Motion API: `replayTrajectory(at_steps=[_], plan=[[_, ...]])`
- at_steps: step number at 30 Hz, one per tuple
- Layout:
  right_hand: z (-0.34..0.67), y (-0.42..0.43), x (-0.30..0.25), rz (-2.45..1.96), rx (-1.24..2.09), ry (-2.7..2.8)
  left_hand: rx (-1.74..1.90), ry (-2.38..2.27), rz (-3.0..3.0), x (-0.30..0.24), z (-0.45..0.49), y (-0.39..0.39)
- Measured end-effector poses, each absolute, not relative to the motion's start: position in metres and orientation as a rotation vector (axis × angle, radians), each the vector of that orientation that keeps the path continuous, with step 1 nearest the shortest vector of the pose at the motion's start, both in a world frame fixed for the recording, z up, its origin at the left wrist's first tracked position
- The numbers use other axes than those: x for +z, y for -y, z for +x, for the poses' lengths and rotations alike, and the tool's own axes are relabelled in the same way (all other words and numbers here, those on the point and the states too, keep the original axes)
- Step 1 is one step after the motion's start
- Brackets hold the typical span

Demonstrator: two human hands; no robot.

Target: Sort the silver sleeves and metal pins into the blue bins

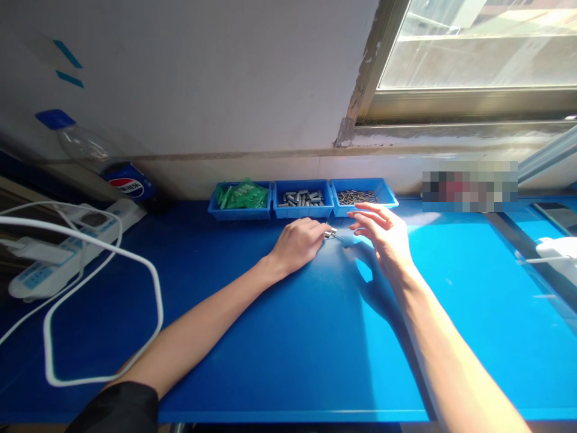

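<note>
My left hand [298, 245] rests on the blue table, its fingers closed on small shiny metal pieces [332, 233] whose exact kind is too small to make out. A thin shaft sticks out from them to the right. My right hand [383, 233] hovers just to the right with fingers apart and nothing visible in them. Behind the hands stand three blue bins in a row. The left bin [241, 214] contains green plastic packets [246, 195], the middle bin [302, 211] short grey metal cylinders [303, 198], and the right bin [383, 187] many thin screws [357, 197].
A cola bottle [128, 183] leans by the wall at the left. White power strips [49, 264] and a looping white cable [157, 294] lie in front of it. A blurred-out object [469, 187] stands at the back right, below the window. Strong sunlight falls on the table's right side.
</note>
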State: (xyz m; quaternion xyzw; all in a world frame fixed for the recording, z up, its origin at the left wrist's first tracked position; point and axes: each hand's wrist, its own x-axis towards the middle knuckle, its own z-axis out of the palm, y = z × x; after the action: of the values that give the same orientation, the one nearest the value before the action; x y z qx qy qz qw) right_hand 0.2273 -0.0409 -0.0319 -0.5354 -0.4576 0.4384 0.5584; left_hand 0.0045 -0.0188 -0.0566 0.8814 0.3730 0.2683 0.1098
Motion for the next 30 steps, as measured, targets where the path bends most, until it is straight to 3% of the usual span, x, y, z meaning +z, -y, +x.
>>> replayTrajectory(at_steps=[6, 15, 25, 30], plan=[[0.229, 0.041, -0.032, -1.283, 1.019, 1.131, 1.117, -1.032, 1.982, -0.05, 0.008, 0.015], [0.227, 0.041, -0.031, -1.326, 1.056, 1.322, 1.13, -0.962, 1.477, -0.049, 0.012, 0.009], [0.221, 0.048, -0.02, -1.288, 1.195, 1.323, 1.126, -0.962, 1.489, -0.043, 0.011, 0.011], [0.223, 0.045, -0.031, -1.305, 1.114, 1.307, 1.031, -0.984, 1.96, -0.035, 0.0, 0.01]])
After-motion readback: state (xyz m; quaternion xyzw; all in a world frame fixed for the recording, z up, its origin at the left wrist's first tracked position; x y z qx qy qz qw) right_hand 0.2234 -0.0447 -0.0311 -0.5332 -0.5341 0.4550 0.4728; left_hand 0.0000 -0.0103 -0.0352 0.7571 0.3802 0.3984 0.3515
